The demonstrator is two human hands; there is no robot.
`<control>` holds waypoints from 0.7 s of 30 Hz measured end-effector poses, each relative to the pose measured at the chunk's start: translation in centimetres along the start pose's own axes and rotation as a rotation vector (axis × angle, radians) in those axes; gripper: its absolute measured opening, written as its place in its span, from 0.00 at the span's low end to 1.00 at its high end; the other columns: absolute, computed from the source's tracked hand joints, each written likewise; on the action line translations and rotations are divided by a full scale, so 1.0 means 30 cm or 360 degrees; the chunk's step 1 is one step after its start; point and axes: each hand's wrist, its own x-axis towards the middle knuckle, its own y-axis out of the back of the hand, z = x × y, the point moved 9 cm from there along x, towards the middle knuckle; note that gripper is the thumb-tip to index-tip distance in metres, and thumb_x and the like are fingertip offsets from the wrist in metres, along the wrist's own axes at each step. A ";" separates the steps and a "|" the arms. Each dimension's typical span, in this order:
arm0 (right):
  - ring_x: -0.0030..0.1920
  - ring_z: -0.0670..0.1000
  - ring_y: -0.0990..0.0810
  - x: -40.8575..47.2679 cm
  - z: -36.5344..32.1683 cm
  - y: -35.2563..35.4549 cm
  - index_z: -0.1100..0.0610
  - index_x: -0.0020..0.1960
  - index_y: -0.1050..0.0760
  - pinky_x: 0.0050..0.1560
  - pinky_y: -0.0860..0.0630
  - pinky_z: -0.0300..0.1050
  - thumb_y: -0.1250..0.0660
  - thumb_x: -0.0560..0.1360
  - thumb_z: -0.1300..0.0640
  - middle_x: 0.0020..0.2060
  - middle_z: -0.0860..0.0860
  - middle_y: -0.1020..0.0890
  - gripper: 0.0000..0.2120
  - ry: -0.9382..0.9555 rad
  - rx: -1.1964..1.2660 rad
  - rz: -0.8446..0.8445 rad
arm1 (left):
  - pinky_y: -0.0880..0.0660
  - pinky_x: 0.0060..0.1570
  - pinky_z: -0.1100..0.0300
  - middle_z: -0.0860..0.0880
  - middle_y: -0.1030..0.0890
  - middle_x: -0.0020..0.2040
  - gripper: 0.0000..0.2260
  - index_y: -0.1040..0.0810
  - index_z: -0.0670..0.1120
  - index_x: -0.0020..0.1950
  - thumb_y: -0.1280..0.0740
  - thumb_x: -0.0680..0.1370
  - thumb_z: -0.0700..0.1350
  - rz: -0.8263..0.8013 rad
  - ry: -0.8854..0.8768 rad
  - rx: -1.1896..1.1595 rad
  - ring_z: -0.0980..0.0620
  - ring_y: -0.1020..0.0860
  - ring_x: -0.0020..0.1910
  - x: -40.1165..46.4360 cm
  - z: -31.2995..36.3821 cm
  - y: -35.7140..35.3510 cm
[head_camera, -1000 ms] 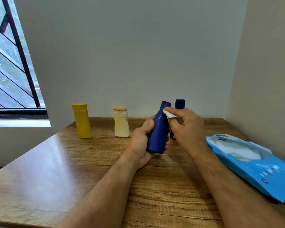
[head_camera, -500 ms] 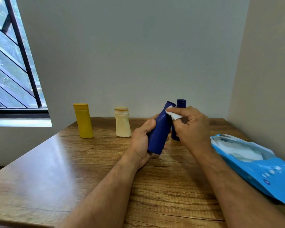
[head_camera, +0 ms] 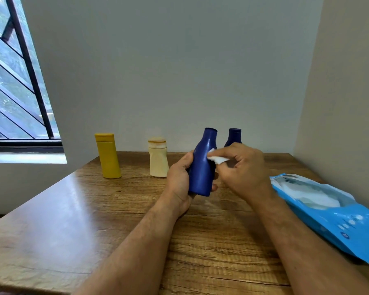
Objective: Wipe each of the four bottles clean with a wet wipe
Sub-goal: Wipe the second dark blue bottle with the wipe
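Blue bottle (head_camera: 201, 167) stands nearly upright above the bench (head_camera: 73, 209), its long axis vertical, neck up and leaning slightly right. I see my left hand (head_camera: 180, 179) wrapped around its lower body, thumb on the left side, fingers (head_camera: 213, 186) curling out past the right. My right hand (head_camera: 244, 169) pinches a white wipe (head_camera: 216, 157) against the bottle's right shoulder. Behind it stands a second blue bottle (head_camera: 234, 137), with a cream bottle (head_camera: 158, 157) and yellow bottle (head_camera: 108, 155) further left. The wipe pack (head_camera: 328, 211) lies open at right.
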 end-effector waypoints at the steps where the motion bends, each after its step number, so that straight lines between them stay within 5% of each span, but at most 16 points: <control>1: 0.41 0.43 0.20 -0.006 -0.006 -0.021 0.51 0.49 0.15 0.41 0.23 0.34 0.29 0.70 0.62 0.41 0.46 0.16 0.11 0.0015 0.0033 -0.0087 | 0.19 0.43 0.47 0.45 0.13 0.42 0.14 0.21 0.46 0.59 0.43 0.85 0.51 0.0043 -0.0024 -0.0009 0.47 0.15 0.39 0.005 0.003 0.010; 3: 0.41 0.45 0.19 -0.009 -0.007 -0.045 0.50 0.49 0.15 0.42 0.20 0.41 0.29 0.70 0.62 0.41 0.46 0.16 0.11 0.0008 0.0073 -0.0172 | 0.19 0.47 0.44 0.47 0.13 0.42 0.14 0.20 0.48 0.58 0.43 0.85 0.51 0.0107 -0.0058 -0.0014 0.48 0.15 0.40 0.009 0.009 0.022; 8: 0.43 0.40 0.22 0.006 0.015 -0.006 0.49 0.56 0.17 0.42 0.29 0.26 0.32 0.75 0.62 0.43 0.45 0.19 0.13 -0.0098 0.0103 0.0057 | 0.20 0.34 0.51 0.43 0.14 0.48 0.15 0.22 0.48 0.64 0.44 0.85 0.51 0.0098 -0.0072 0.0002 0.43 0.16 0.40 0.009 0.011 0.021; 13: 0.44 0.42 0.21 0.002 0.026 -0.019 0.49 0.53 0.16 0.42 0.26 0.28 0.30 0.74 0.63 0.44 0.45 0.17 0.12 -0.0191 0.0232 -0.0037 | 0.20 0.33 0.52 0.45 0.14 0.51 0.11 0.25 0.50 0.64 0.44 0.86 0.48 0.0121 -0.0154 -0.0002 0.44 0.15 0.39 0.009 0.031 0.028; 17: 0.45 0.41 0.20 -0.014 0.009 -0.084 0.48 0.51 0.16 0.42 0.25 0.27 0.28 0.71 0.64 0.45 0.43 0.16 0.13 -0.0181 0.0290 -0.0326 | 0.19 0.39 0.50 0.45 0.16 0.56 0.10 0.25 0.51 0.62 0.44 0.86 0.45 0.0271 -0.0219 -0.0111 0.46 0.16 0.45 0.015 0.047 0.062; 21: 0.45 0.40 0.21 -0.004 0.024 -0.064 0.45 0.54 0.17 0.42 0.28 0.27 0.30 0.75 0.60 0.45 0.41 0.17 0.13 -0.0221 0.0223 -0.0186 | 0.21 0.43 0.53 0.46 0.16 0.58 0.11 0.23 0.52 0.62 0.43 0.86 0.47 0.0285 -0.0191 -0.0007 0.48 0.19 0.50 0.019 0.033 0.063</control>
